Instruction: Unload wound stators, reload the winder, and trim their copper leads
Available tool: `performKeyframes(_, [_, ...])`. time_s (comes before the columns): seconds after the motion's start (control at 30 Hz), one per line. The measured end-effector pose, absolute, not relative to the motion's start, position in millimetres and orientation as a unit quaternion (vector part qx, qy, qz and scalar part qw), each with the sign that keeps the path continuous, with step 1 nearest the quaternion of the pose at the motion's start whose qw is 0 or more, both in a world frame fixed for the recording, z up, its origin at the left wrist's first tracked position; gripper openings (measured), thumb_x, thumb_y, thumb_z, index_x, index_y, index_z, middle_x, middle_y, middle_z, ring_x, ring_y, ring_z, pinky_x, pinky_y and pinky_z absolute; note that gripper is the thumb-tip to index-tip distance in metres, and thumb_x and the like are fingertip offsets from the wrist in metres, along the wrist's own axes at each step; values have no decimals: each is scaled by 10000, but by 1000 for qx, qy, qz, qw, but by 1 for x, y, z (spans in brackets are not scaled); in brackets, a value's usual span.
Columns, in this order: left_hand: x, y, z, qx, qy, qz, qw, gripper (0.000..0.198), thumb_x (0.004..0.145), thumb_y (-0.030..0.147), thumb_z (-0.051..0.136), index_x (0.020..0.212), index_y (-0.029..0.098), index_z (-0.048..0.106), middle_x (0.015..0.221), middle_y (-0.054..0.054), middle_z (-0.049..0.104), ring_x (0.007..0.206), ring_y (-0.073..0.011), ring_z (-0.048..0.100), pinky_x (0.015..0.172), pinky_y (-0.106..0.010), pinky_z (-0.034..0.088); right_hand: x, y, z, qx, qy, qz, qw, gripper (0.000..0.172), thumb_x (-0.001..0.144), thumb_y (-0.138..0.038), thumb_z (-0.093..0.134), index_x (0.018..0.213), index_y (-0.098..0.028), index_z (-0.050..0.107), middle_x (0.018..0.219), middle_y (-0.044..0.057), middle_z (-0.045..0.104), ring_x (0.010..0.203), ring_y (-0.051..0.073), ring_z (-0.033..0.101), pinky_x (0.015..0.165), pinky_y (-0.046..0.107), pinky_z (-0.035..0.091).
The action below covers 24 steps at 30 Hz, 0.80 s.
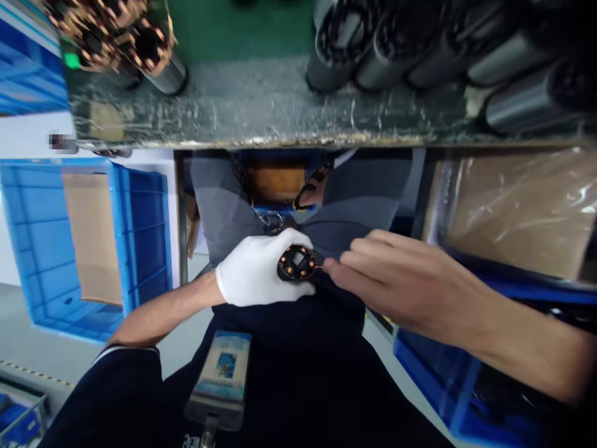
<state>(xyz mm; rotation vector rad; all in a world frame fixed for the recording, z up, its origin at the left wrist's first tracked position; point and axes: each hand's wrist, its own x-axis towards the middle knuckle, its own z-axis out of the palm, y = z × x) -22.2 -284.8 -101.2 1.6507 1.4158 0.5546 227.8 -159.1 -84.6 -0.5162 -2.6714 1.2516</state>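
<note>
My left hand, in a white glove, is wrapped round a motor stator above my lap. Its black end faces up, with copper windings showing around a hollow middle. To the right, my bare right hand pinches a thin copper wire that runs out from the stator's right side. The fingertips are a short way off the stator, thumb and forefinger pressed together.
A scuffed workbench edge spans the top. Copper-wound stators stand on it at left, several dark cylinders at right. A blue crate sits at left, a plastic-covered carton at right. An ID badge hangs at my chest.
</note>
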Motion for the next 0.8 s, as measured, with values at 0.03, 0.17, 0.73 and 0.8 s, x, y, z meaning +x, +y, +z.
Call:
performKeyframes(0.03, [-27, -285, -98, 628, 594, 229, 447, 513, 894, 387, 923, 1320, 271, 662, 1103, -16, 866, 957, -252, 870, 852, -356, 674, 229, -153, -81, -168, -913, 357, 98, 252, 1137, -184, 623, 902, -263, 670, 754, -6, 598, 689, 186, 560, 648, 363, 433])
performKeyframes(0.17, [-48, -262, -88, 559, 695, 321, 318, 545, 926, 371, 925, 1370, 267, 625, 1316, -80, 845, 1164, -277, 857, 1028, -413, 671, 231, -137, -81, -261, -914, 289, 119, 316, 1110, -307, 716, 1416, -266, 649, 906, 37, 662, 758, 247, 685, 683, 394, 557])
performKeyframes(0.73, [-143, -185, -134, 336, 886, 280, -153, 555, 887, 426, 981, 1334, 168, 775, 1377, -189, 775, 1327, -393, 712, 1188, -541, 542, 243, -223, -177, -273, -783, 537, -155, 432, 1114, -483, 627, 1480, -317, 784, 1243, 105, 827, 1168, 301, 846, 1071, 436, 709])
performKeyframes(0.8, [-152, -169, -128, 335, 906, 227, -124, 679, 869, 540, 988, 1417, 187, 794, 1410, -200, 762, 1313, -428, 699, 1163, -566, 545, 230, -227, -173, -258, -779, 546, -169, 421, 1121, -443, 629, 1490, -302, 774, 1260, 103, 813, 1164, 283, 831, 1076, 418, 692])
